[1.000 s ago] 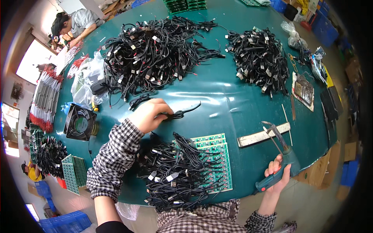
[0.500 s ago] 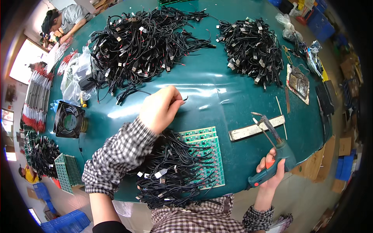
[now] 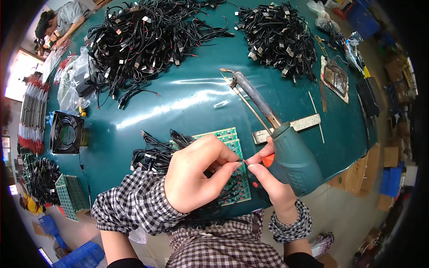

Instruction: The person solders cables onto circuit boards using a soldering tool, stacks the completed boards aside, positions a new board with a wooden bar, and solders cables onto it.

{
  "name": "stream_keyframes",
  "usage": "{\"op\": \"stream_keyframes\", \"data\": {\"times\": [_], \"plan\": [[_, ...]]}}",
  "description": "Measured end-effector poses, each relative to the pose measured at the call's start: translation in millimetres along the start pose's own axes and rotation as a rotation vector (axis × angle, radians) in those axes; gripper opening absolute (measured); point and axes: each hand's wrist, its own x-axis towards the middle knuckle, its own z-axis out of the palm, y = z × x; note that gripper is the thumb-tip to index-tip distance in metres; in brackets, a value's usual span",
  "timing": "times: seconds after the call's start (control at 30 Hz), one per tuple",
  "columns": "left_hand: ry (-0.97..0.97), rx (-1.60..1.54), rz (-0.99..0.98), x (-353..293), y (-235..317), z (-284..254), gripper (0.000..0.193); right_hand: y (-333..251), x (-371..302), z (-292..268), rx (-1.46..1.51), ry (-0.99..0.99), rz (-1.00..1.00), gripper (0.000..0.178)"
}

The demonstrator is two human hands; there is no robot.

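Note:
The thin end of a black cable [image 3: 242, 160], with a bit of red wire showing, is pinched between the thumb and fingers of my left hand [image 3: 194, 176]. Close against it, the thumb and a finger of my right hand [image 3: 277, 190] meet at the wire tip. That same hand also carries a green soldering gun [image 3: 295, 156] with an orange trigger, its metal tip pointing up and away over the table. Below both hands lies a panel of green circuit boards [image 3: 232, 134], partly covered by my hands and by black cables [image 3: 152, 154] joined along it.
Two heaps of black USB cables, a large one [image 3: 138, 44] and a smaller one [image 3: 279, 38], lie at the back. A white bar [image 3: 308, 125] rests behind the gun. At left stand a small fan [image 3: 67, 131] and stacked boards [image 3: 69, 194]. Another person [image 3: 67, 20] works far left.
My left hand has come nearer with a cable. My right hand, with the soldering gun, has moved up and left to meet it. The view has shifted slightly.

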Motion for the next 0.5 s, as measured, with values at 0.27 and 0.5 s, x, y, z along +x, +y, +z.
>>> {"op": "stream_keyframes", "data": {"times": [0.27,0.5], "plan": [[0.020,0.167,0.277,-1,-11,6,0.020,7,-3,-4,0.036,0.046,0.086,0.035],[-0.024,0.348,0.311,0,-15,7,0.019,18,1,-8,-0.095,-0.012,0.029,0.042]]}}
